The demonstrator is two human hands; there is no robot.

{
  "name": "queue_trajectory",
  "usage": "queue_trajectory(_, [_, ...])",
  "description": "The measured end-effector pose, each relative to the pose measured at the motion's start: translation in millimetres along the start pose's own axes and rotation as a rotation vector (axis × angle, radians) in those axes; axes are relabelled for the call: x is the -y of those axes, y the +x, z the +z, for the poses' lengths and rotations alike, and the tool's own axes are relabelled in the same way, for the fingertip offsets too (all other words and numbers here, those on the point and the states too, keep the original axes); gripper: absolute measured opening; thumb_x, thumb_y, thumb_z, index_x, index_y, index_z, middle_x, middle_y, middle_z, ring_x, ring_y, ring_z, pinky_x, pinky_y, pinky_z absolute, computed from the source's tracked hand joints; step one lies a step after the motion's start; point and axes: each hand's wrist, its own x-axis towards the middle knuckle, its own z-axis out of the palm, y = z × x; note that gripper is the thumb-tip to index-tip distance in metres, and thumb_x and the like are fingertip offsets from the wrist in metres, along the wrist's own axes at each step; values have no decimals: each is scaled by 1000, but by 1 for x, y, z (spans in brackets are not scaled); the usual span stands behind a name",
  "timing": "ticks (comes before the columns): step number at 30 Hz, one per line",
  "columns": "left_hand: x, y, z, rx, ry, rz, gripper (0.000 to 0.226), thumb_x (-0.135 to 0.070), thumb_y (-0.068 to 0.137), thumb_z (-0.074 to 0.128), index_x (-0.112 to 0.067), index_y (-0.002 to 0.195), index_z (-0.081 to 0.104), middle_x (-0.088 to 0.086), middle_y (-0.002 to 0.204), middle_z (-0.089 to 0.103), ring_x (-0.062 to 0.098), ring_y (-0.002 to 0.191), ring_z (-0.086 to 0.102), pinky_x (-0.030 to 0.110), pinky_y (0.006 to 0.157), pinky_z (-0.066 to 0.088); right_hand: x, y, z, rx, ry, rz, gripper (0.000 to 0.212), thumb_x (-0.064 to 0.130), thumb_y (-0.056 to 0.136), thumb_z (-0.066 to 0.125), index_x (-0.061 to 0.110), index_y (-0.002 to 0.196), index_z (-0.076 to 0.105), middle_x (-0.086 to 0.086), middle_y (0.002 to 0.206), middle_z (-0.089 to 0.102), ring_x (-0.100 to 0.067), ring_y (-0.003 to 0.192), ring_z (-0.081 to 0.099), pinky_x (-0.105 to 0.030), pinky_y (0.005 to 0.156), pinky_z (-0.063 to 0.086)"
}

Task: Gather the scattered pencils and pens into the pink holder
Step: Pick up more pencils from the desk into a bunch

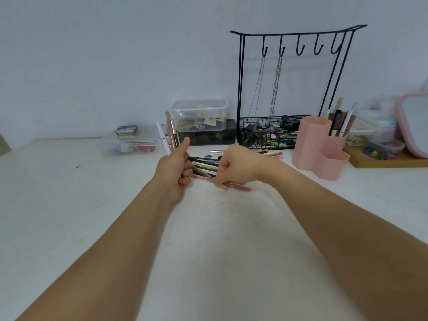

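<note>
My left hand (pixel 176 171) grips a small bunch of pens (pixel 170 135) that stick up past its raised thumb. My right hand (pixel 236 165) reaches down with curled fingers and pinches a pink pencil (pixel 240 187) lying on the white table (pixel 92 205). Between and behind both hands lies a pile of scattered pens and pencils (pixel 205 164). More pencils (pixel 274 154) lie right of my right hand. The pink holder (pixel 322 147) stands to the right, with several pens (pixel 340 121) upright in its rear compartment.
Against the wall stand a clear plastic box (pixel 200 114) on a dark box, a low clear tray (pixel 129 142), and a black wire hook rack (pixel 289 89) with chains and a basket of clips. A wooden board (pixel 389 162) and pink mirror (pixel 414 126) sit far right.
</note>
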Motion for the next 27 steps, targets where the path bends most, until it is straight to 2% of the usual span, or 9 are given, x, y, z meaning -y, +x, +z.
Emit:
queue_trajectory(5, [0,-6,8,111,-82,-41,49,-61,90,63,-21,69,46,-8,49,30,6,38,26,16,30,20,-3,-3,-18,3,554,-43,17,13,89,73,-1,80,71,-12,70,68,-13,52,57,-21,48,47])
queue_trajectory(8, [6,-8,14,229,-91,-58,57,-77,83,55,-21,73,51,-4,57,32,6,41,29,16,31,20,5,-1,-14,-15,692,-78,16,15,88,74,4,77,70,-12,71,68,-12,51,58,-19,46,46])
queue_trajectory(12, [10,-8,17,366,-81,-60,75,-90,79,43,-17,66,52,3,66,40,6,42,30,16,30,18,16,-3,-5,-47,666,-79,15,12,87,74,2,77,72,-10,66,66,-12,49,54,-20,43,41])
queue_trajectory(14, [10,-9,18,343,-48,-39,74,-91,72,51,-17,67,51,3,65,41,8,44,27,17,31,17,18,-4,-3,-75,643,-70,17,12,87,75,-2,77,72,-8,63,64,-10,45,51,-20,41,39])
queue_trajectory(15, [10,-10,19,326,-32,-26,70,-87,70,58,-17,68,53,4,64,41,8,44,27,18,31,17,20,-4,-1,-83,632,-66,17,11,86,74,-3,76,71,-9,62,64,-10,44,50,-20,40,38])
queue_trajectory(17, [12,-12,20,308,-15,11,53,-69,81,67,-18,66,62,4,57,45,8,42,29,17,33,16,24,-5,2,-93,612,-61,14,4,84,70,-4,73,70,-14,63,64,-11,42,50,-20,39,36])
queue_trajectory(20, [14,-13,20,278,-44,38,43,-44,95,64,-19,62,71,4,48,48,9,38,34,17,34,16,27,-3,11,-122,601,-41,14,-1,82,66,-1,68,69,-15,61,65,-12,41,51,-20,41,38])
queue_trajectory(24, [15,-11,17,216,-2,68,37,-42,99,61,-9,84,70,12,57,56,16,47,47,18,35,24,23,-1,11,-119,515,-64,9,1,80,71,3,72,72,-11,59,65,-13,44,52,-24,45,39])
queue_trajectory(27, [14,-8,16,120,24,52,37,-47,94,67,-10,89,62,5,62,59,11,47,47,18,36,29,13,-2,-4,-43,426,-66,14,10,75,85,10,81,72,-9,59,64,-17,49,55,-24,45,38])
